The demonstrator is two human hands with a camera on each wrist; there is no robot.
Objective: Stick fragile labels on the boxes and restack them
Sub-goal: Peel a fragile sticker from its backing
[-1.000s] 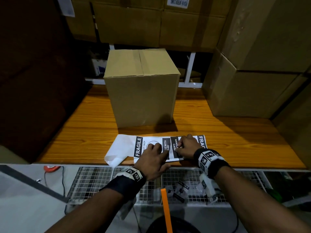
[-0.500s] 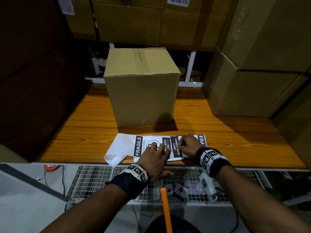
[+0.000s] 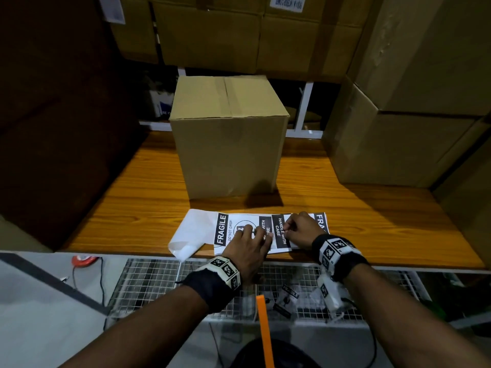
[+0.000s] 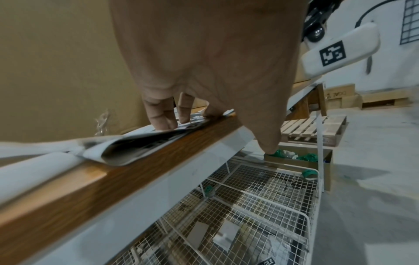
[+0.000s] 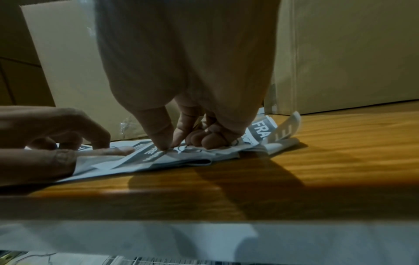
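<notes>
Both hands work a strip of fragile labels (image 3: 268,232) lying flat at the near edge of the wooden table (image 3: 372,221), just in front of a sealed cardboard box (image 3: 228,144). The left hand (image 3: 248,243) presses the strip down with straight fingers, holding nothing; the right hand (image 3: 301,229) pinches at a label's edge between thumb and forefinger, its other fingers curled under.

Risks, as judged from here: the thin paper may tear or crease if the pinch lifts backing and label together, and a freed adhesive face could fold onto itself — the strip's right end (image 5: 288,129) already curls upward. The strip also overhangs the table edge slightly, so a slack left hand could let it slide off.

Materials: glossy white release paper with black printed panels; matte corrugated board, taped along its top seam; smooth wood-grain laminate.
</notes>
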